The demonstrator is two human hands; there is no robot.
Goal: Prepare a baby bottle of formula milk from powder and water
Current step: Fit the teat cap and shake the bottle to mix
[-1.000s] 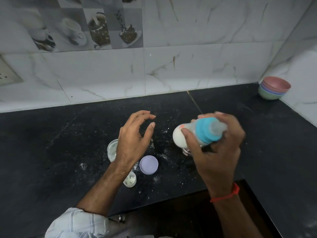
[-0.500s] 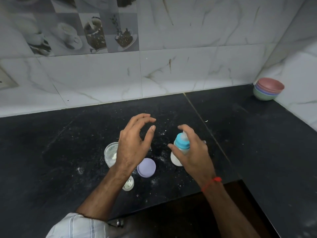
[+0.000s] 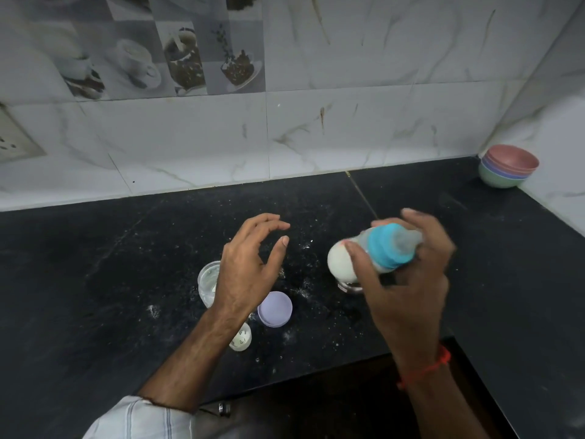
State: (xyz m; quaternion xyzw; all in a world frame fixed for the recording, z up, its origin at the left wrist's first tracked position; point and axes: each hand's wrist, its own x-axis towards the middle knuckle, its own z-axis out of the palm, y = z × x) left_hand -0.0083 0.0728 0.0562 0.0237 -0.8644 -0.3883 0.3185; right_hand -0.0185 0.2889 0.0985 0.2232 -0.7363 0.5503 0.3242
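Wall socket [image 3: 12,137]: set in the tiled wall at the far left, partly cut off by the frame edge.

Counter [image 3: 95,248]: black stone, dusted with white powder specks around its middle; a pale tiled wall stands along its back edge.

Clear cup [image 3: 207,282]: stands toward the front of the counter, left of centre, partly hidden by the left hand; holds something pale, contents unclear.

Left hand [image 3: 245,274]: hovers above the clear cup, palm down, fingers spread and loosely curved, thumb apart from them, holding nothing. A striped sleeve [image 3: 136,419] shows at the bottom edge.

Small white scoop-like piece [image 3: 240,339]: lies near the front edge of the counter, just beside the left forearm; its exact kind is hard to tell.

Lilac lid [image 3: 274,308]: round, lies flat on the counter just right of the left wrist, near the white piece.

Baby bottle [image 3: 364,251]: held in the air above the counter right of centre, tilted nearly on its side, base pointing left, blue collar and capped top pointing right; milky white liquid fills the base end. Blurred.

Right hand [image 3: 408,280]: fingers and thumb curled round the bottle at its collar and neck; a red thread [image 3: 427,367] circles the wrist.

Small item [image 3: 348,285]: on the counter below the bottle, mostly hidden; cannot tell what it is.

Stacked bowls [image 3: 506,166]: pink on top, then purple, blue and green, in the back right corner of the counter, against the side wall.
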